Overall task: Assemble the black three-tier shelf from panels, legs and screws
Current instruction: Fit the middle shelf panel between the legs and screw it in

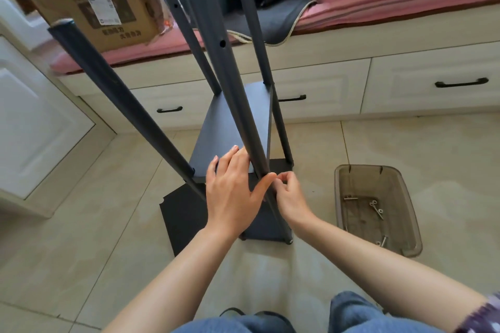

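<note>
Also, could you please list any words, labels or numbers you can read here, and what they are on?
White shipping label on the brown cardboard box: print too small and blurred to read.
Dark printed characters low on the same box: upside down, not legible.
Nothing else carries text.

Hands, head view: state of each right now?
Left hand: open, fingers straight, resting against the near leg and middle panel.
Right hand: fingertips pinched at the leg; what they pinch is hidden.

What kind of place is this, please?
Probably a room in a home: a window seat with a pink cushion over white drawers, a tiled floor, and a cardboard box.
</note>
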`<state>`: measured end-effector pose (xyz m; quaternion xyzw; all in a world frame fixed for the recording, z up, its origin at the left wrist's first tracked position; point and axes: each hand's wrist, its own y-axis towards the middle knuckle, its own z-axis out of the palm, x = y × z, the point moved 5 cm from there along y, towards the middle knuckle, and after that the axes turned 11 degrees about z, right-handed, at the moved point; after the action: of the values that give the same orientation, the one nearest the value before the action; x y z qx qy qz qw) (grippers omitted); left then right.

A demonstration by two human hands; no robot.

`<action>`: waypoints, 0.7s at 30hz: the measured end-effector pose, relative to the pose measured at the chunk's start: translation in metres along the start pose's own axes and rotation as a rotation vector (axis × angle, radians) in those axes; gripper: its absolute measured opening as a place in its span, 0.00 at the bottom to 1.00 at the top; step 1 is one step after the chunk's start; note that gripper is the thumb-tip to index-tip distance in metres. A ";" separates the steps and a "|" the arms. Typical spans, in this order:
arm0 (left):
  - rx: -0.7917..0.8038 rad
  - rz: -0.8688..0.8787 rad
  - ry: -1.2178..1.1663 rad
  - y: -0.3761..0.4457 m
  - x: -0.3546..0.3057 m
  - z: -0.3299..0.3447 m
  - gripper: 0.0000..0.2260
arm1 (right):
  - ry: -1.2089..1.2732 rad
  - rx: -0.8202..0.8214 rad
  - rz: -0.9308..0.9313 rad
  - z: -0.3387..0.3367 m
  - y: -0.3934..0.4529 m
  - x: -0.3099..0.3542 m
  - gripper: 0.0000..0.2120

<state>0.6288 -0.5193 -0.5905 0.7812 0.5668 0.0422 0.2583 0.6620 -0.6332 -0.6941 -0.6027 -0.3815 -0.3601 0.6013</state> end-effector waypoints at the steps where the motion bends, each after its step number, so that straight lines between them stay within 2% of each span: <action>1: -0.022 -0.040 -0.029 0.001 0.004 -0.002 0.25 | 0.021 -0.006 -0.018 0.002 0.000 0.002 0.07; 4: -0.104 -0.178 -0.109 -0.001 0.016 -0.013 0.22 | 0.039 -0.002 -0.091 0.008 -0.001 0.015 0.06; 7: -0.252 -0.277 -0.248 -0.014 0.028 -0.027 0.13 | 0.027 -0.002 -0.154 0.018 -0.006 0.026 0.04; 12: -0.308 -0.471 -0.585 -0.045 0.058 -0.027 0.19 | -0.058 0.026 -0.205 0.041 -0.010 0.033 0.03; 15: -0.336 -0.564 -0.755 -0.070 0.080 -0.025 0.29 | -0.125 0.055 -0.196 0.057 -0.013 0.029 0.03; 17: -0.339 -0.625 -0.796 -0.086 0.092 -0.025 0.33 | -0.163 0.066 -0.202 0.068 -0.016 0.026 0.03; 21: -0.360 -0.730 -0.824 -0.118 0.111 -0.021 0.33 | -0.272 0.066 -0.213 0.089 -0.019 0.018 0.02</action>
<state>0.5588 -0.3851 -0.6510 0.4308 0.6359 -0.2616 0.5844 0.6505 -0.5438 -0.6708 -0.5819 -0.5327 -0.3242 0.5220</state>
